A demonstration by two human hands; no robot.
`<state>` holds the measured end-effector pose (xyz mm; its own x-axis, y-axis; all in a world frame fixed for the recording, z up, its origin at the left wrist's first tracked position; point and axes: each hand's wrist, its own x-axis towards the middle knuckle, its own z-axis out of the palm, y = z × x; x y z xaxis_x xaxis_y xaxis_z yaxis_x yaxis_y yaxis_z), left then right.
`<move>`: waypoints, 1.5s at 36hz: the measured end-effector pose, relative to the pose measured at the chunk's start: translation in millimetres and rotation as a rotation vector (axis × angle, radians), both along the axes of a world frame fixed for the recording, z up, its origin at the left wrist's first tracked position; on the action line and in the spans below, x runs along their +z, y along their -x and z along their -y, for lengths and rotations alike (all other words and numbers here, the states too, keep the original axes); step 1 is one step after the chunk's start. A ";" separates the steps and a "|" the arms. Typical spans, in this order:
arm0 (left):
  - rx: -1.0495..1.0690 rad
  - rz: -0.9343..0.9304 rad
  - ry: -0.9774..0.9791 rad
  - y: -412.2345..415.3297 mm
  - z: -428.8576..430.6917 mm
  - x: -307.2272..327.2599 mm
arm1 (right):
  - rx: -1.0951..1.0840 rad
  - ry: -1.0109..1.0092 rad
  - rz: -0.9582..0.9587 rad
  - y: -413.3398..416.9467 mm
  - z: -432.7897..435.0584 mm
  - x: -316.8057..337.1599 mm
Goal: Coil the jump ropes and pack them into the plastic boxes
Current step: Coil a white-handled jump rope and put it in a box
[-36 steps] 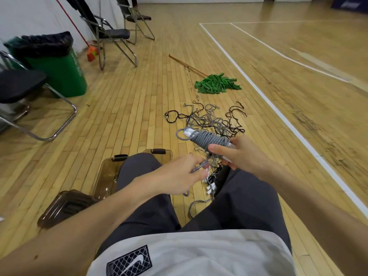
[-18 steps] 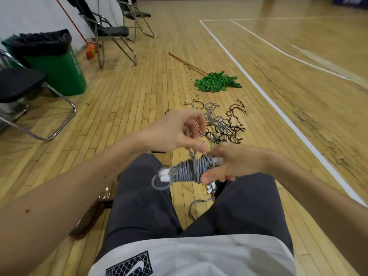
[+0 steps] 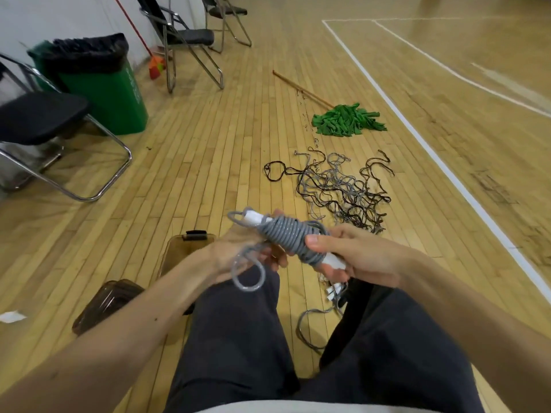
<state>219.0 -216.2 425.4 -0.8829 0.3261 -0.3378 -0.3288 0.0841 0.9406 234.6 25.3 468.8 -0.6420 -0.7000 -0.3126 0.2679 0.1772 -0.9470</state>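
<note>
Hardwood flooring is filling the view, looked down on by a seated person in dark trousers. At far left, a black folding chair is standing beside a green bin lined with a black bag. Closer in, left of the person's knee, a nearer brown box and a farther brown box with a black clasp are lying on the floor. Their contents cannot be made out.

In the centre, above the lap, the left hand is working at the loose tail of a grey jump rope. Its fingers are curling around the cord, slightly blurred, and a small free loop is dangling below them. The rope is wound tightly around its white handles into a short bundle. The right hand is gripping the bundle's lower end, thumb pressing on top of the windings.

Beyond the hands, a tangle of ropes, grey and dark, is sprawling on the floor. More white handles are lying between the knees. Farther back a green mop is resting, and a white court line is running off to the right.

The step in hand appears to be finishing one coil. The next move is likely calling for the tail to be tucked under a winding so the bundle does not spring open, then a reach left to a box. With the tangle waiting, most of the job seems to lie ahead.
</note>
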 end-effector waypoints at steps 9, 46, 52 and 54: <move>0.356 0.033 -0.122 11.0 -15.0 -27.0 | -0.255 -0.110 0.036 46.3 50.9 -35.2; 0.851 0.773 0.084 136.9 238.1 -344.3 | 0.749 -0.870 -0.296 223.8 359.2 -373.4; 0.818 0.945 0.024 134.8 246.2 -393.0 | 0.845 -0.920 -0.259 226.2 388.5 -414.2; 0.790 0.992 -0.006 135.3 246.6 -406.4 | 0.938 -0.950 -0.282 228.1 398.1 -424.2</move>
<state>83.7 -462.8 19.0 -0.2061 -0.1687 -0.9639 -0.8488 -0.4593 0.2619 6.5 -372.8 44.6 -0.1701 -0.4950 -0.8521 -0.4929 0.7915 -0.3614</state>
